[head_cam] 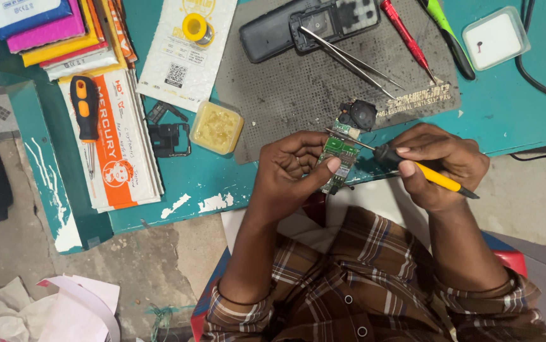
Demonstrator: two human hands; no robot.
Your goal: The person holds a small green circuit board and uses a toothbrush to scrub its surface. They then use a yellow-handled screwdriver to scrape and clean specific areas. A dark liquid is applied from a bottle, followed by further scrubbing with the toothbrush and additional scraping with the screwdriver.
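Note:
My left hand [289,174] pinches a small green circuit board [338,157] at the near edge of the teal workbench [507,114]. My right hand [441,161] grips a soldering iron [431,176] with a black and yellow handle, its metal tip touching the top of the board. A small black camera module [360,114] hangs at the board's far end. Both hands sit just in front of a grey work mat [298,88].
On the mat lie a black phone shell [308,25], tweezers [349,60], a red screwdriver [407,39] and a green-handled tool [447,31]. A yellow flux tub [216,128], solder spool [196,28], orange-black screwdriver [85,111], stacked booklets [64,31] and a clear plastic box [496,38] stand around.

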